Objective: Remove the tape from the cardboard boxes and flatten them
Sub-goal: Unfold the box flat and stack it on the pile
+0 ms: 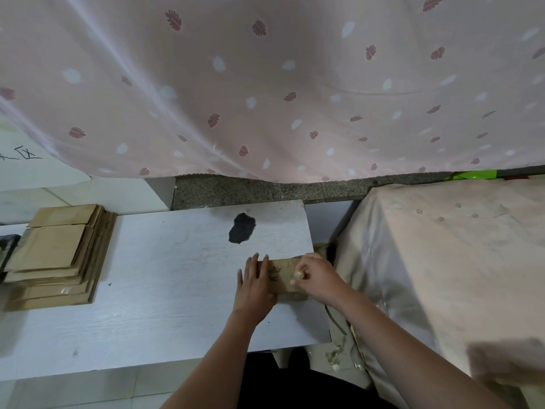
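Observation:
A small brown cardboard box (283, 276) lies at the right edge of the white table (165, 278). My left hand (255, 286) lies flat on its left part with the fingers straight. My right hand (315, 277) is over the box's right end, with the fingers curled around a small wad of clear tape (298, 276). A stack of flattened cardboard boxes (59, 255) sits at the table's left side.
A black patch (242, 228) marks the table top behind the box. A cloth-covered block (448, 261) stands close on the right. A pink leaf-patterned curtain (265, 84) hangs behind. Tape scraps (336, 354) lie on the floor between table and block.

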{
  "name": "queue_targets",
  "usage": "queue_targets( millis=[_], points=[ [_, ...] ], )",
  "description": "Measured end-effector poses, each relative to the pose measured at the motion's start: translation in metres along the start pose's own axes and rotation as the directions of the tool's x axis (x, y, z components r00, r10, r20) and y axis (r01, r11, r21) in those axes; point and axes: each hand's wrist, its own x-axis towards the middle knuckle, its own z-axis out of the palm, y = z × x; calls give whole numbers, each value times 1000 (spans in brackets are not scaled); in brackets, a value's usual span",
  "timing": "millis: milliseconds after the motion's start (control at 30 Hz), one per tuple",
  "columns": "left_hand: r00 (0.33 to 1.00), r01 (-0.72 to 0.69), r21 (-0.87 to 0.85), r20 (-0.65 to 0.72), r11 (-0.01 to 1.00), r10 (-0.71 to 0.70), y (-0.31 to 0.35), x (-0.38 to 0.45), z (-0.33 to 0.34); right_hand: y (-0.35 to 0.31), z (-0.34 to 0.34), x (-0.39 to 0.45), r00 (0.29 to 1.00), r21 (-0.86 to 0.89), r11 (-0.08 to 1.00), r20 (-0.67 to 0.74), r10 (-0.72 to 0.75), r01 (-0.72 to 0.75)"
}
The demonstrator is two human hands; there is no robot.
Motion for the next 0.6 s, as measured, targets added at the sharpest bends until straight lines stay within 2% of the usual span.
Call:
queue_targets(
  millis=[100, 200, 467, 600],
  points=[
    [996, -94, 161, 22, 982, 92, 9, 2, 5, -1, -3, 0, 999, -45, 999, -27, 18, -20],
    [988, -153, 196, 19, 969, 153, 19, 2, 13, -3, -10, -5, 998, 22, 999, -55, 37, -36],
    [993, -114, 233, -2, 966, 118, 26, -1, 22, 3, -22, -15, 994, 41, 999, -101, -30, 34],
    [997, -70, 214, -25, 974, 77, 26, -5, 8, -4, -21, -18, 1000, 103, 994, -19, -22, 24]
  ],
)
